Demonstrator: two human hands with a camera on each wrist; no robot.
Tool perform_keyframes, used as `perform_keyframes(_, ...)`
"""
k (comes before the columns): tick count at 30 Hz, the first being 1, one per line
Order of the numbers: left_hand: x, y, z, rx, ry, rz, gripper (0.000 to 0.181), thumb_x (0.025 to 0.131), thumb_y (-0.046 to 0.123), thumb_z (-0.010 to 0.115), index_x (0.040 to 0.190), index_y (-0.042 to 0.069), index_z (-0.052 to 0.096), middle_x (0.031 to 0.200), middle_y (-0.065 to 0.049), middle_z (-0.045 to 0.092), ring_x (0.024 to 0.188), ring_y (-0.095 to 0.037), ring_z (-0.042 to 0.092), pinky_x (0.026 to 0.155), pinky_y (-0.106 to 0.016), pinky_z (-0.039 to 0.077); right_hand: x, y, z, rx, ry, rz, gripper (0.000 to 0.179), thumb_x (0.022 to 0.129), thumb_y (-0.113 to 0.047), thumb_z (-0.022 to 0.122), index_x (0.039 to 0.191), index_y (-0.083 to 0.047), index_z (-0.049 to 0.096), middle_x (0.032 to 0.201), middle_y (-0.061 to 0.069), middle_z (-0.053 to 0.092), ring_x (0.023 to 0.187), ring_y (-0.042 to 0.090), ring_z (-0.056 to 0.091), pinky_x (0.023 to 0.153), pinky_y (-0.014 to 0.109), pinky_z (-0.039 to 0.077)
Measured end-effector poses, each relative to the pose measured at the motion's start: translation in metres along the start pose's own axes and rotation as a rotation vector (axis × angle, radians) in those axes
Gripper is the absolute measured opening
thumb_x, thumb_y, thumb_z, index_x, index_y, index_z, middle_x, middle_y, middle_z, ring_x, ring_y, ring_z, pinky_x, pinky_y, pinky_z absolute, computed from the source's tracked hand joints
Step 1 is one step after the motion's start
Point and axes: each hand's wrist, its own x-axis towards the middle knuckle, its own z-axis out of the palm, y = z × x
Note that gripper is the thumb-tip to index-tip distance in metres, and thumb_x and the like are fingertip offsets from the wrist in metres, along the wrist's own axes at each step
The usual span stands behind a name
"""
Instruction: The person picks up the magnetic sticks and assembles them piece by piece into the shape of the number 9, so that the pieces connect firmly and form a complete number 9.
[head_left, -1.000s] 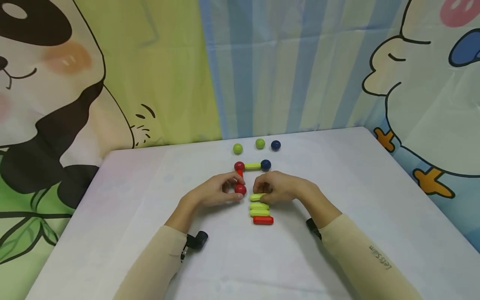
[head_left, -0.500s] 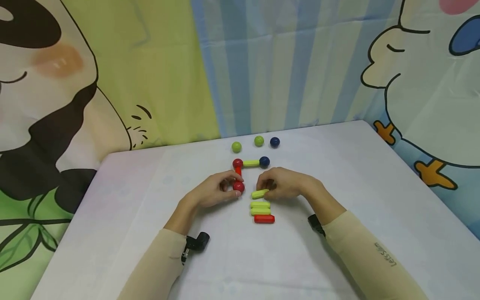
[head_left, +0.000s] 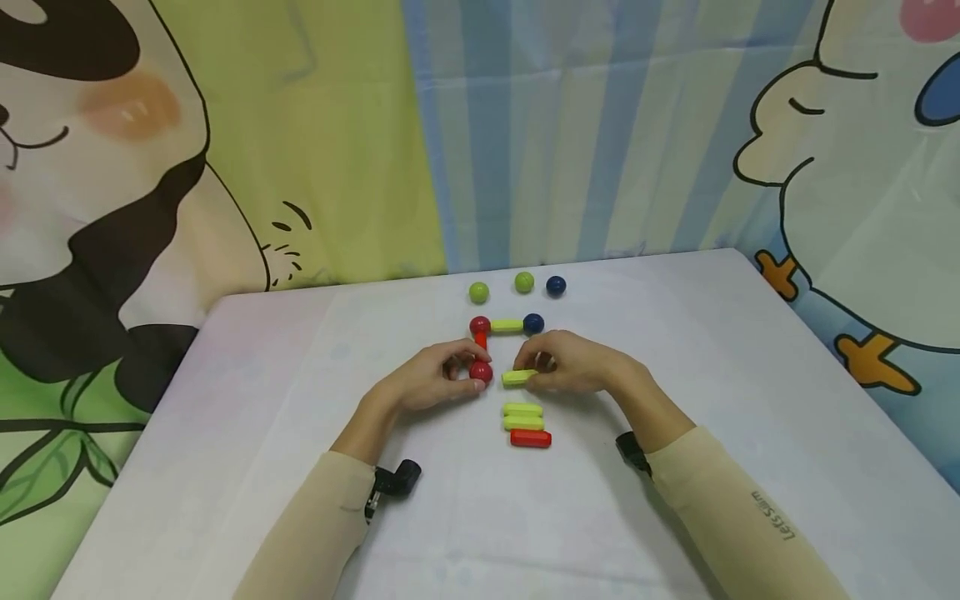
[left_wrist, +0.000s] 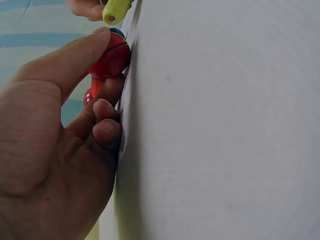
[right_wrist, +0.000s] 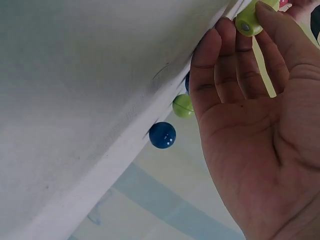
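My left hand point(head_left: 431, 379) holds the near red ball point(head_left: 481, 372) between thumb and fingers on the white table. From that ball a red stick point(head_left: 481, 341) leads to a far red ball point(head_left: 480, 326). A yellow-green stick point(head_left: 507, 326) joins the far ball to a dark blue ball point(head_left: 533, 323). Just right of the near ball, my right hand point(head_left: 573, 362) pinches a loose yellow-green stick point(head_left: 516, 378). Its round metal-looking end point(right_wrist: 245, 27) shows in the right wrist view. In the left wrist view, this stick point(left_wrist: 116, 10) is apart from the red ball point(left_wrist: 111, 62).
Two yellow-green sticks point(head_left: 522, 410) and a red stick point(head_left: 530, 438) lie side by side nearer the front. Toward the table's back edge sit a left green ball point(head_left: 478, 292), another green ball point(head_left: 524, 282) and a dark blue ball point(head_left: 556, 286). A printed cloth point(head_left: 525, 125) hangs behind.
My right hand has drawn the yellow-green stick away from the row of sticks, up level with the near red ball. The left hand keeps its hold on that ball.
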Motion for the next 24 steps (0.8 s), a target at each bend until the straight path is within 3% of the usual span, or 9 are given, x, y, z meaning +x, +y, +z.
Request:
perform_keyframes(15,0.0029,0.0003,0.0037,-0.014,0.0,-0.019,0.036,0.091,0.027,0.079,0.125,0.029,0.066,0.108,0.004,0.062,0.086,-0.02,0.054,0.077,-0.034,0.045,0.0045,-0.0061,0.0025,-0.023,0.009,0.015,0.02,0.095,-0.018,0.074,0.115,-0.019,0.072,0.105,-0.007,0.068,0.097,0.016,0.062,0.09,0.032,0.053)
perform_keyframes(24,0.0017,-0.0007,0.0011,0.032,0.022,-0.01,0.036,0.09,0.025,0.081,0.122,0.029,0.066,0.105,0.003,0.061,0.086,-0.018,0.057,0.079,-0.033,0.048,0.0062,-0.0043,0.0025,0.047,0.048,0.006,0.02,0.088,-0.012,0.08,0.105,-0.017,0.07,0.102,-0.001,0.068,0.094,0.014,0.067,0.089,0.031,0.056)
